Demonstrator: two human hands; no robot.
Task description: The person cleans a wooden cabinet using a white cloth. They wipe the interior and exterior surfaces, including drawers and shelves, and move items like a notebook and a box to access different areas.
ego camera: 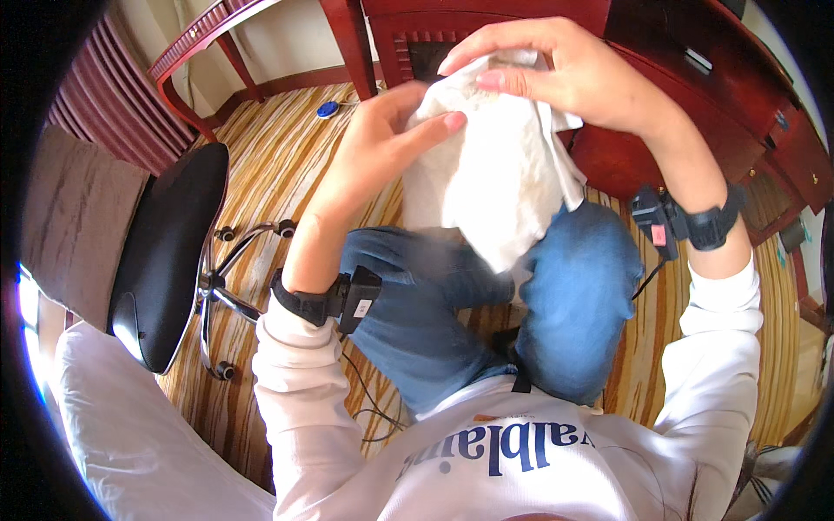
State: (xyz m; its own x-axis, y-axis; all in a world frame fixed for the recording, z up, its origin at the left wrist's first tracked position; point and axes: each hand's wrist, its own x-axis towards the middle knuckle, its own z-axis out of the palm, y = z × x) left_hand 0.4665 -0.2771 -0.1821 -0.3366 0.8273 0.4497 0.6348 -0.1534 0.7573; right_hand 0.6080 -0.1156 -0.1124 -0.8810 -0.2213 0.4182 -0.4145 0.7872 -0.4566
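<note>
A white cloth (495, 156) hangs in loose folds from both hands, in front of and above my bent knees. My left hand (397, 127) grips its upper left edge, the thumb lying over the front. Higher up and to the right, my right hand (541, 68) holds the top edge between thumb and fingers. The lower end of the cloth tapers to a point near my jeans (573, 293) and is partly blurred. What lies behind the cloth is hidden.
On the left stands a black swivel chair (176, 260) with chrome legs, beside a white-covered bed (137, 417). Dark red wooden furniture (690, 111) lines the far and right sides. A round blue object (328, 110) and a cable (374, 410) lie on the striped carpet (287, 150).
</note>
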